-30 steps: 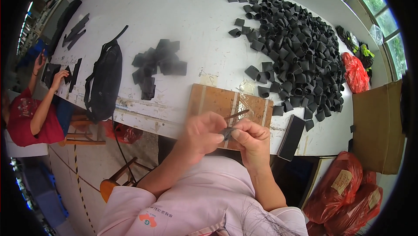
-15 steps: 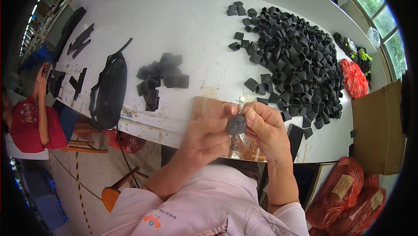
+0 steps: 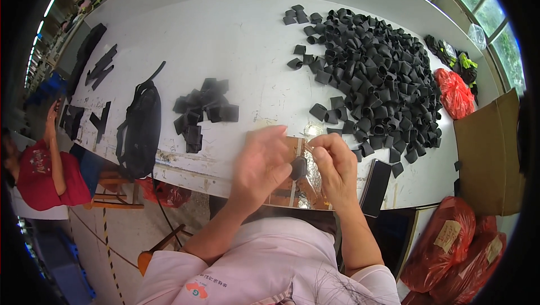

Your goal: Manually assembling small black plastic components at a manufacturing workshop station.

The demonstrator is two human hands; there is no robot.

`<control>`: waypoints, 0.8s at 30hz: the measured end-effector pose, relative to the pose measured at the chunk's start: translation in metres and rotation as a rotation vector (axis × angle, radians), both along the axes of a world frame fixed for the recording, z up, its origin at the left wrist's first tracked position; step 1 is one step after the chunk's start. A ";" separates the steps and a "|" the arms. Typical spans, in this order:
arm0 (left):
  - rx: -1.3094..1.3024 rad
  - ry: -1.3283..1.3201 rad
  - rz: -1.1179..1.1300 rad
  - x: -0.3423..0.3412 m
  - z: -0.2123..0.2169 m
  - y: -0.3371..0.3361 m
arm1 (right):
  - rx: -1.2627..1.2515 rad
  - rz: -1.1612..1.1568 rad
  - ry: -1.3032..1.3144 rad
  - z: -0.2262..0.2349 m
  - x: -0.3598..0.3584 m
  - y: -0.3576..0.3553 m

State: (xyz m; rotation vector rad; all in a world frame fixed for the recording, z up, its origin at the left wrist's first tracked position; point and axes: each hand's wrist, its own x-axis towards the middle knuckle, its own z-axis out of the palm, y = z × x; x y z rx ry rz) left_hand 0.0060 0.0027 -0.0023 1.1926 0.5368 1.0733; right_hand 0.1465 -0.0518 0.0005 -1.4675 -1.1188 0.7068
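Observation:
A small dark rounded piece (image 3: 298,168) shows between my hands, over a brown board with shiny tape (image 3: 313,178). My left hand (image 3: 260,164) is blurred, its fingers spread and the thumb tip at the piece's left edge. Thumb and forefinger of my right hand (image 3: 336,170) are pinched together just above and right of the piece. Anything between those fingertips is too small to make out. What supports the dark piece cannot be told. To the right lies a large heap of short black fabric loops (image 3: 382,80); flat black pieces (image 3: 205,105) lie in a smaller pile at left.
A dark phone (image 3: 376,187) lies right of my right hand. Farther left are a black pouch with a strap (image 3: 142,130) and black strips (image 3: 101,68). Red bags (image 3: 439,243) and a cardboard sheet (image 3: 486,153) stand at right. Another person (image 3: 48,170) sits at far left.
My hands have moved apart; the left has opened from its grip and shifted left. The dark piece, earlier facing up between both hands' fingers, now sits slightly lower. The phone shows more fully.

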 end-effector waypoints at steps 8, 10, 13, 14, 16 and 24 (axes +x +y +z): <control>0.280 0.026 -0.061 -0.001 -0.002 0.008 | 0.353 -0.029 -0.561 0.005 -0.017 -0.011; 0.164 0.009 -0.039 0.000 0.003 0.004 | 0.381 -0.038 -0.583 0.007 -0.018 -0.009; 0.383 0.147 -0.139 0.004 0.012 0.012 | 0.376 -0.031 -0.531 0.009 -0.018 -0.006; 0.382 0.147 -0.138 0.003 0.013 0.013 | 0.374 -0.012 -0.490 0.008 -0.018 -0.006; 0.261 0.132 -0.160 0.001 0.013 0.015 | 0.372 0.009 -0.447 0.006 -0.017 -0.006; 0.364 0.232 -0.354 -0.004 0.032 0.041 | 0.325 0.143 -0.285 0.000 0.000 -0.003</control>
